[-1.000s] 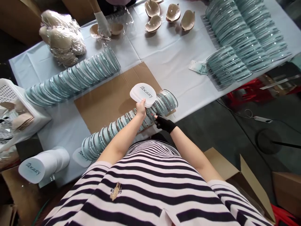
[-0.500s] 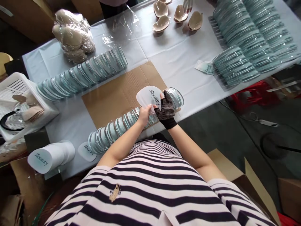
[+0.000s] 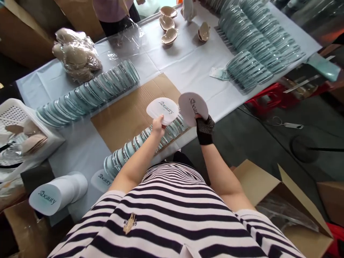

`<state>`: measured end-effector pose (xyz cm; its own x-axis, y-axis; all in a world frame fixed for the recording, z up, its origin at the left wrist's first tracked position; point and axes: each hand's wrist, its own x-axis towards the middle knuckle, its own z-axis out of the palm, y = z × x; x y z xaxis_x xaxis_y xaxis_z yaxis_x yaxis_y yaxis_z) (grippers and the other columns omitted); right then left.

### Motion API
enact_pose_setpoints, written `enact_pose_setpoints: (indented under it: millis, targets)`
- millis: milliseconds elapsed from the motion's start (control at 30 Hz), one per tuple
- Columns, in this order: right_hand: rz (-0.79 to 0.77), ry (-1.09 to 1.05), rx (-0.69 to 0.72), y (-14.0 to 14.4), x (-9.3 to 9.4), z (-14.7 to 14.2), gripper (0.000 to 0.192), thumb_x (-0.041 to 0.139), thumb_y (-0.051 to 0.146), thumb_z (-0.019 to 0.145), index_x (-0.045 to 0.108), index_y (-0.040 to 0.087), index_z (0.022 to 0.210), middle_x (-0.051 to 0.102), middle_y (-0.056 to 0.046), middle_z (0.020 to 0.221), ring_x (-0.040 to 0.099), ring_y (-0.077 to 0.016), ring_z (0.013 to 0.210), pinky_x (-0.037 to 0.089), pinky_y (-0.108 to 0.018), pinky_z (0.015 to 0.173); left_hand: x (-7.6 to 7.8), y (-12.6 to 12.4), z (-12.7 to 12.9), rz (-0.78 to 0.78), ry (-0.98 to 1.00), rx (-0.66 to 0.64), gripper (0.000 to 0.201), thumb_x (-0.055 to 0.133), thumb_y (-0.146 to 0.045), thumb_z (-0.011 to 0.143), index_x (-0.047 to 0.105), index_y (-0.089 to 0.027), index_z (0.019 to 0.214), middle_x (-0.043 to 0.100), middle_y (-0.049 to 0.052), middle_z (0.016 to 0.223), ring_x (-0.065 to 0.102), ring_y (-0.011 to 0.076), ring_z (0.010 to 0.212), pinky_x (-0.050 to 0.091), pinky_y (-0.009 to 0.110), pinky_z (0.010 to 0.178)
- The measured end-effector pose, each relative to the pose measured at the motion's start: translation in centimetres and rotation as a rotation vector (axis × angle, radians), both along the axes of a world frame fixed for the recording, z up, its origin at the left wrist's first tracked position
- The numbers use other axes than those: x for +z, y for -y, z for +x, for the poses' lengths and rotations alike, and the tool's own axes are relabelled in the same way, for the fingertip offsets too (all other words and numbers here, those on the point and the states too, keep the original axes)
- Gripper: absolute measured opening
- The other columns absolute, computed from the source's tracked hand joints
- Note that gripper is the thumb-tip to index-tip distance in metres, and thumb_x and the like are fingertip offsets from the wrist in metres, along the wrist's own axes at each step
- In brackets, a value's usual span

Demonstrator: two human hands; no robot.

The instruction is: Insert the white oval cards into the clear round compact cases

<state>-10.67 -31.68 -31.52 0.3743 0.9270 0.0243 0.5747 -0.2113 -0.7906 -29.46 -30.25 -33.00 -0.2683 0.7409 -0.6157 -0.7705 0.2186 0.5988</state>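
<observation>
My left hand [image 3: 158,125], bare, pinches a white rounded card printed "beauty" [image 3: 157,107] by its lower edge, over a brown cardboard sheet [image 3: 129,104]. In my right hand [image 3: 204,127], which wears a black dotted fingerless glove, is a second such card [image 3: 189,107], tilted and apart from the first. Below the cards a row of clear, bluish packaged discs [image 3: 129,148] runs along the front edge of the table, partly covered by my left forearm. Another printed card [image 3: 100,180] lies at the row's left end.
A stack of white cards [image 3: 53,195] stands at the left front beside a white basket [image 3: 16,107]. Behind are another disc row [image 3: 91,93] and bagged beige pieces [image 3: 75,53]. Beige shell-shaped bowls [image 3: 169,36] sit near a co-worker's gloved hand [image 3: 188,10]. An open carton [image 3: 255,179] is at right.
The cards, overlapping before, are now apart, one in each hand. My right hand has moved right and off the disc row. The co-worker's hand has shifted among the bowls.
</observation>
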Motion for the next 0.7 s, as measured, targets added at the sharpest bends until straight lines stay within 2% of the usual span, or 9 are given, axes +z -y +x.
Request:
enact_pose_setpoints:
  millis: [67, 133, 233, 300, 367, 500, 600, 700]
  targets:
    - [-0.045, 0.167, 0.133, 3.5, 0.4, 2.0, 0.042, 0.051, 0.049, 0.087, 0.070, 0.015, 0.104, 0.073, -0.010, 0.094, 0.066, -0.0225, 0.085, 0.050, -0.030, 0.073, -0.2, -0.9, -0.7, -0.027, 0.020, 0.052, 0.039, 0.061, -0.007, 0.084, 0.065, -0.018, 0.122, 0.076, 0.005, 0.101, 0.072, 0.0166, 0.086, 0.058, 0.032, 0.084]
    - [-0.162, 0.370, 0.299, 6.9, 0.5, 3.2, 0.039, 0.049, 0.047, 0.090, 0.072, 0.016, 0.096, 0.073, -0.010, 0.087, 0.065, -0.0219, 0.080, 0.046, -0.028, 0.071, -0.4, -1.5, -0.9, -0.056, 0.051, 0.069, 0.039, 0.057, -0.008, 0.087, 0.063, -0.018, 0.125, 0.075, 0.006, 0.107, 0.072, 0.0165, 0.089, 0.058, 0.033, 0.086]
    - [-0.314, 0.590, 0.517, 9.1, 0.0, 2.9, 0.039, 0.041, 0.038, 0.096, 0.072, 0.017, 0.100, 0.074, -0.012, 0.094, 0.065, -0.0207, 0.083, 0.041, -0.026, 0.071, -0.8, -1.9, -0.6, -0.116, 0.088, 0.088, 0.039, 0.054, -0.008, 0.089, 0.062, -0.017, 0.127, 0.073, 0.008, 0.113, 0.072, 0.0168, 0.093, 0.058, 0.032, 0.087]
    - [-0.376, 0.662, 0.619, 7.9, -0.4, 1.6, 0.040, 0.035, 0.036, 0.099, 0.070, 0.017, 0.106, 0.073, -0.012, 0.100, 0.066, -0.0206, 0.088, 0.039, -0.026, 0.071, -1.0, -1.8, -0.2, -0.139, 0.091, 0.109, 0.041, 0.054, -0.007, 0.089, 0.061, -0.017, 0.128, 0.073, 0.008, 0.115, 0.072, 0.0173, 0.097, 0.058, 0.031, 0.088]
    - [-0.433, 0.699, 0.702, 5.4, -0.8, -0.2, 0.040, 0.032, 0.036, 0.101, 0.066, 0.017, 0.112, 0.072, -0.013, 0.104, 0.066, -0.0212, 0.091, 0.038, -0.026, 0.071, -1.1, -1.6, -0.1, -0.144, 0.088, 0.118, 0.042, 0.054, -0.006, 0.088, 0.061, -0.017, 0.128, 0.073, 0.008, 0.116, 0.071, 0.0181, 0.101, 0.058, 0.030, 0.088]
    - [-0.566, 0.729, 0.776, 1.8, -0.4, -2.0, 0.037, 0.039, 0.039, 0.099, 0.055, 0.016, 0.122, 0.072, -0.014, 0.102, 0.068, -0.0238, 0.092, 0.040, -0.029, 0.073, -1.0, -1.3, 0.0, -0.143, 0.082, 0.139, 0.043, 0.055, -0.005, 0.088, 0.062, -0.017, 0.128, 0.072, 0.009, 0.119, 0.071, 0.0197, 0.103, 0.058, 0.033, 0.090]
    - [-0.635, 0.707, 0.828, 1.9, -0.1, -1.1, 0.032, 0.034, 0.033, 0.100, 0.055, 0.017, 0.119, 0.072, -0.013, 0.104, 0.068, -0.0224, 0.090, 0.041, -0.029, 0.071, -1.2, -1.1, 0.0, -0.150, 0.082, 0.169, 0.042, 0.055, -0.005, 0.087, 0.063, -0.016, 0.127, 0.073, 0.010, 0.117, 0.071, 0.0205, 0.105, 0.058, 0.033, 0.091]
    - [-0.578, 0.675, 0.823, 2.4, -1.0, -0.4, 0.032, 0.032, 0.033, 0.101, 0.058, 0.020, 0.114, 0.072, -0.010, 0.106, 0.068, -0.0212, 0.092, 0.040, -0.027, 0.069, -1.5, -1.0, 0.2, -0.159, 0.072, 0.198, 0.040, 0.056, -0.005, 0.087, 0.064, -0.016, 0.125, 0.074, 0.010, 0.113, 0.071, 0.0209, 0.105, 0.057, 0.034, 0.092]
